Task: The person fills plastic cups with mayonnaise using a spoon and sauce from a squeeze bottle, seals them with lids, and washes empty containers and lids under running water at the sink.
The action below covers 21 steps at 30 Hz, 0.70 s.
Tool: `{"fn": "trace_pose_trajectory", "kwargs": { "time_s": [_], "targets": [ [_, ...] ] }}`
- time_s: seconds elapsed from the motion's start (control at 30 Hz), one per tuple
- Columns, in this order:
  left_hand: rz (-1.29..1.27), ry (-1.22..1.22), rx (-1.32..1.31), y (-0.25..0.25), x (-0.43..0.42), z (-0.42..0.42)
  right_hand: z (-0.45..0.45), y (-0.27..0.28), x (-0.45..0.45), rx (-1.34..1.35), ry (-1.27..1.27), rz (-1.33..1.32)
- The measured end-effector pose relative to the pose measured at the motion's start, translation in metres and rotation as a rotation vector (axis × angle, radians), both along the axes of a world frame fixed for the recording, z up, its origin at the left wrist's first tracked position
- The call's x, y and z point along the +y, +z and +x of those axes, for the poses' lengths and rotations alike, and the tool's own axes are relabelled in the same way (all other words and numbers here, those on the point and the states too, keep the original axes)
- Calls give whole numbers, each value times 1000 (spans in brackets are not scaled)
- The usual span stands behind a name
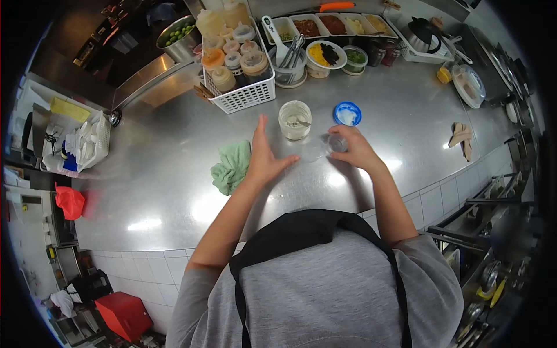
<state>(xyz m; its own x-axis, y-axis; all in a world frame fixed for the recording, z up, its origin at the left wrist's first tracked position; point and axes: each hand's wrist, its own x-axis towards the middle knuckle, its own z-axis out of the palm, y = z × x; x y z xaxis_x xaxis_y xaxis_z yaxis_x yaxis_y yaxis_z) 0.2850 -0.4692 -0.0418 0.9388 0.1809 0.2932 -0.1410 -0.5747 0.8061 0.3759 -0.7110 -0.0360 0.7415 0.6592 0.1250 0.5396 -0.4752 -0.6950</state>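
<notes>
My right hand [355,149] grips a small clear plastic cup [336,143] between thumb and fingers. My left hand [268,158] is open, thumb and fingers spread, with nothing visible in it. Between the hands, close to my left thumb, is a faint clear round piece that looks like a lid [312,150]; I cannot tell whether the thumb touches it. Just beyond stands an uncovered jar [295,131] with whitish contents and a spoon [303,123] in it. A blue lid [347,113], smeared white inside, lies right of the jar. A crumpled green cloth [232,167] lies beside my left hand.
A white basket [246,100] of sauce bottles stands at the back left. Along the back are a utensil tub [288,74], a bowl of yellow and black food [326,55] and ingredient trays [333,25]. A beige cloth [461,139] lies on the steel counter [156,168] at right.
</notes>
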Motion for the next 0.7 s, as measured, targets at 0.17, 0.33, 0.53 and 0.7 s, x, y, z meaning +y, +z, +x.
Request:
{"fn": "trace_pose_trajectory", "kwargs": {
  "time_s": [0.17,0.33,0.53,0.7],
  "targets": [
    [-116,-205,36,-23,5,56,2,-1,24,-191,-65,-51],
    [-192,-224,88,-24,4,67,-1,33,38,-80,-203,179],
    [82,-79,-251,-1,-2,58,-17,29,66,-44,-191,363],
    [193,-89,-390,15,7,53,-23,46,72,-149,-340,563]
  ]
}}
